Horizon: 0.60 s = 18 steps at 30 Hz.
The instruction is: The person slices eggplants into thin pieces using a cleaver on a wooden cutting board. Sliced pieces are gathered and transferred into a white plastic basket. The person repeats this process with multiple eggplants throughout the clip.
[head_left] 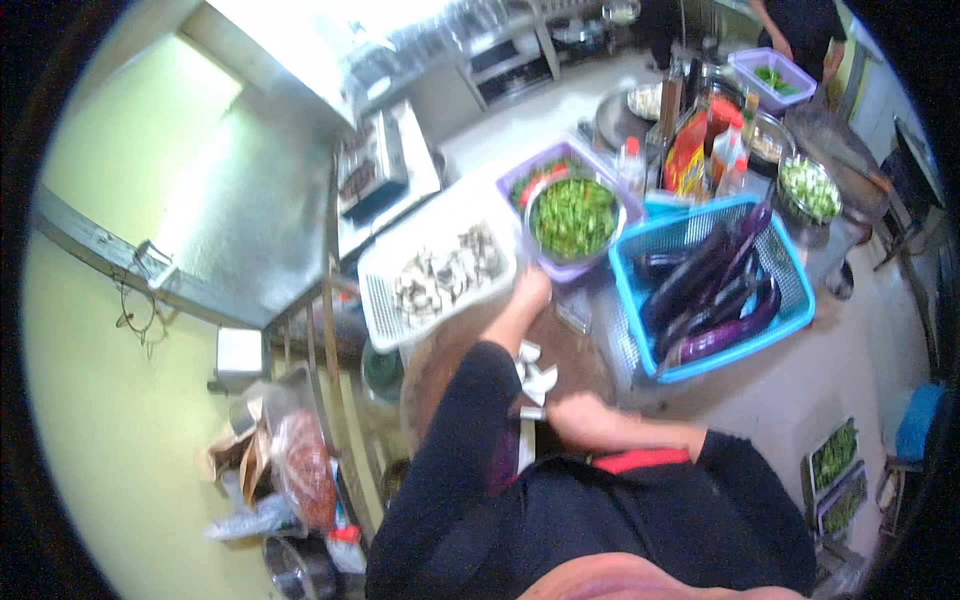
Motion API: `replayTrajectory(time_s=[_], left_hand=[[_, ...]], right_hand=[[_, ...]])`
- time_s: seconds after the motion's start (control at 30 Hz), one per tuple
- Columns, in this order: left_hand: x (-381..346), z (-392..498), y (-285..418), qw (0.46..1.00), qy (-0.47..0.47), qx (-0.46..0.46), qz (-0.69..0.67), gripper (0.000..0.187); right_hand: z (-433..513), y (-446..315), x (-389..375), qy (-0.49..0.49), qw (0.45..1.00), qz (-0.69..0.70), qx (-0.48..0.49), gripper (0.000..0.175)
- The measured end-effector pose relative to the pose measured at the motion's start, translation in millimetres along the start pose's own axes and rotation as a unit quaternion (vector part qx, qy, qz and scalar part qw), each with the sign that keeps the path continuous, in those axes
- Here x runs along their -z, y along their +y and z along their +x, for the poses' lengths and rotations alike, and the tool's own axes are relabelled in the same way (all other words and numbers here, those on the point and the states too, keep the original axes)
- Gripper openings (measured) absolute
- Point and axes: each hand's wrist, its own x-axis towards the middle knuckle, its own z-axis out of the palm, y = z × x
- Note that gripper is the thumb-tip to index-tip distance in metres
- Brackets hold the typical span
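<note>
My left hand reaches forward over a round brown chopping board. It is blurred, between the corner of a white plastic basket and a purple basin. I cannot tell whether it grips either one. My right hand is curled low over the board's near side, with a small pale piece at its fingers; whether it holds this is unclear. White cut pieces lie on the board between my hands. Closer to my body, a purple and white thing, possibly a cut eggplant, is partly hidden by my sleeve.
The white basket contains grey-white slices. A metal bowl of chopped greens sits in the purple basin. Whole eggplants fill a blue basket at the right. Bottles stand behind, and another person is beyond.
</note>
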Motion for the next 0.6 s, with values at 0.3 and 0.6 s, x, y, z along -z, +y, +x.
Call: replayTrajectory(time_s=[0.3,0.6], left_hand=[[-13,23,1,0.96,-0.012,0.238,-0.146,0.037],[48,-95,5,0.934,0.316,-0.011,-0.167,0.015]], right_hand=[[-4,-1,-12,0.028,0.997,0.071,0.017,0.02],[-1,2,-10,0.048,0.998,-0.019,0.02,0.018]])
